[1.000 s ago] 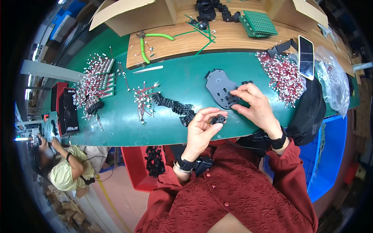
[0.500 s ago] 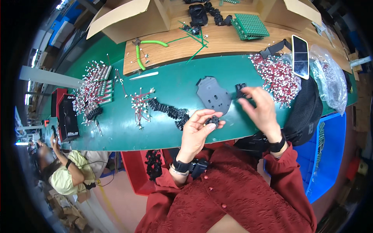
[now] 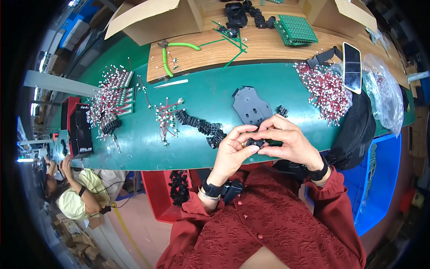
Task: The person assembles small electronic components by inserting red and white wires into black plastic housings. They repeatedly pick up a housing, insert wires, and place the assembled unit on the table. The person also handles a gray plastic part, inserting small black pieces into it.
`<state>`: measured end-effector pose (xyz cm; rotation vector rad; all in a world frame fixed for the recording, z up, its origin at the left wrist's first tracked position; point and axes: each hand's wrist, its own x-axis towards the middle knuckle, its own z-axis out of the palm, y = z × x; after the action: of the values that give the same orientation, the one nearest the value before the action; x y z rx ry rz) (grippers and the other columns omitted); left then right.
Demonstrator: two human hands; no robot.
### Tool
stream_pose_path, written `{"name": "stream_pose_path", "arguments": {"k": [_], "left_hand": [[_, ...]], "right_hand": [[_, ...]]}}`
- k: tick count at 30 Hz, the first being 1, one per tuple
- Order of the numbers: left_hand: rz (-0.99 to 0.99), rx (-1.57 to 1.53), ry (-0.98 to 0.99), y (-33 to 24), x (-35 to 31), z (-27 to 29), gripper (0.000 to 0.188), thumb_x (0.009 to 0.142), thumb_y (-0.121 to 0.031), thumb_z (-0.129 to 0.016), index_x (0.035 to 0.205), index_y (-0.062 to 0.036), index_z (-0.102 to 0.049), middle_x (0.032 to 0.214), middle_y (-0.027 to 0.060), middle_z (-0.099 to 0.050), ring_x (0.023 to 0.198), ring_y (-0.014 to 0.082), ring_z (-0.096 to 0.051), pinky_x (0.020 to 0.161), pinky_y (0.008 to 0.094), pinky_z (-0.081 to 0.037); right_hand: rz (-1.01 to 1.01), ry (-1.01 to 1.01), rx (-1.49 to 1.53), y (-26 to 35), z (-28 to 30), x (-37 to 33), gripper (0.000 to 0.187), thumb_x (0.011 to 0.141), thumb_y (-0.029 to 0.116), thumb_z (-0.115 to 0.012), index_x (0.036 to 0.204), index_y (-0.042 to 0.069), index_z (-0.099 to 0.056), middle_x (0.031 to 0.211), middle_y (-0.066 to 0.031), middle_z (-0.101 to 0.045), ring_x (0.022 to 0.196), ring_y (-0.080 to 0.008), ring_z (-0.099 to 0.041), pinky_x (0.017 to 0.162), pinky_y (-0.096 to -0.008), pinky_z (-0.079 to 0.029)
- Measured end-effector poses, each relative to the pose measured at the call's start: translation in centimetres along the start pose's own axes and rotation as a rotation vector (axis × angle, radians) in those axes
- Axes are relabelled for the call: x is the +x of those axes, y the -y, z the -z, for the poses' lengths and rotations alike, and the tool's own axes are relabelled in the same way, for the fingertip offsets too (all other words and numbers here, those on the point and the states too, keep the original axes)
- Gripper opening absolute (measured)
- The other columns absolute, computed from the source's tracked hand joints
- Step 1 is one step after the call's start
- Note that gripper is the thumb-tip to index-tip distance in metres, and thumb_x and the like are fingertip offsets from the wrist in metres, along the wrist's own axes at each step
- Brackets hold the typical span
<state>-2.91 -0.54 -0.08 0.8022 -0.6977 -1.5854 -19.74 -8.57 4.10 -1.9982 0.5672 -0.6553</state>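
Note:
Close to the table's near edge, my left hand [image 3: 230, 151] and my right hand [image 3: 289, 142] meet around a small black plastic part [image 3: 256, 143]. Fingertips of both hands pinch it and cover much of it, so its exact kind is unclear. Just beyond my hands lies a flat grey plate [image 3: 251, 106] with several holes. A few small black pieces [image 3: 281, 111] sit at its right, past my right fingers. To the left stretches a row of black plastic parts [image 3: 201, 127], and beside it a bunch of red-wired white connectors [image 3: 165, 117].
A large connector heap [image 3: 320, 92], a phone [image 3: 352, 67] and a black mesh bag [image 3: 356, 130] occupy the right. Green-handled cutters [image 3: 168, 56], cardboard boxes [image 3: 156, 20] and a green rack [image 3: 295, 30] lie farther back. Red [image 3: 156, 197] and blue [image 3: 380, 179] bins stand below. A co-worker [image 3: 85, 195] is at left.
My right hand has come left and nearer from the black pieces beside the plate, and now touches the part in my left hand. The whole view has shifted slightly.

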Motion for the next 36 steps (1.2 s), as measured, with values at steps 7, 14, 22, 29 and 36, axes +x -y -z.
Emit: {"name": "stream_pose_path", "arguments": {"k": [7, 14, 22, 29, 36], "left_hand": [[-0.066, 0.152, -0.061, 0.4, -0.2, -0.9, 0.045, 0.08, 0.009, -0.056, 0.121, -0.0017, -0.042, 0.111, 0.0118, -0.057, 0.095, 0.0102, -0.056, 0.076, 0.0205, -0.046], [0.041, 0.155, -0.079, -0.2, -0.3, -0.9, 0.052, 0.078, 0.01, -0.057, 0.125, -0.0017, -0.039, 0.108, 0.0102, -0.058, 0.089, 0.0075, -0.056, 0.071, 0.0174, -0.045], [0.005, 0.187, -0.044, 0.3, -0.2, -0.5, 0.045, 0.081, 0.01, -0.055, 0.122, -0.0034, -0.042, 0.108, 0.0075, -0.057, 0.081, 0.0029, -0.053, 0.064, 0.0152, -0.042], [-0.098, 0.095, -0.052, 0.6, -0.4, -0.7, 0.043, 0.082, 0.012, -0.05, 0.121, 0.0004, -0.039, 0.113, 0.0159, -0.055, 0.104, 0.0215, -0.056, 0.084, 0.0266, -0.047], [-0.109, 0.09, -0.062, 0.4, -0.3, -0.9, 0.041, 0.081, 0.012, -0.051, 0.119, 0.0013, -0.04, 0.112, 0.0169, -0.055, 0.102, 0.0227, -0.057, 0.086, 0.029, -0.047]], "right_hand": [[-0.029, -0.058, 0.028, -0.5, 0.2, -0.4, 0.033, 0.066, -0.001, -0.066, 0.098, 0.005, -0.064, 0.099, -0.0071, -0.056, 0.089, -0.0208, -0.054, 0.076, -0.031, -0.044], [-0.035, -0.001, -0.05, -0.2, 0.4, -0.4, 0.034, 0.063, 0.005, -0.068, 0.097, 0.005, -0.062, 0.097, -0.0065, -0.056, 0.087, -0.0231, -0.051, 0.077, -0.033, -0.042], [0.155, -0.084, -0.302, 0.3, 0.2, -0.1, 0.035, 0.059, 0.002, -0.069, 0.093, 0.006, -0.061, 0.091, -0.0051, -0.057, 0.079, -0.0236, -0.052, 0.071, -0.0329, -0.042], [0.124, -0.209, -0.552, -1.3, 0.5, 0.8, 0.041, 0.06, -0.001, -0.067, 0.1, 0.006, -0.06, 0.093, -0.0062, -0.06, 0.085, -0.0243, -0.054, 0.074, -0.0355, -0.043], [0.047, -0.163, -0.669, -1.1, 0.5, 1.0, 0.041, 0.061, 0.006, -0.071, 0.101, 0.008, -0.061, 0.099, -0.0026, -0.055, 0.09, -0.0225, -0.049, 0.074, -0.0335, -0.037]]}}
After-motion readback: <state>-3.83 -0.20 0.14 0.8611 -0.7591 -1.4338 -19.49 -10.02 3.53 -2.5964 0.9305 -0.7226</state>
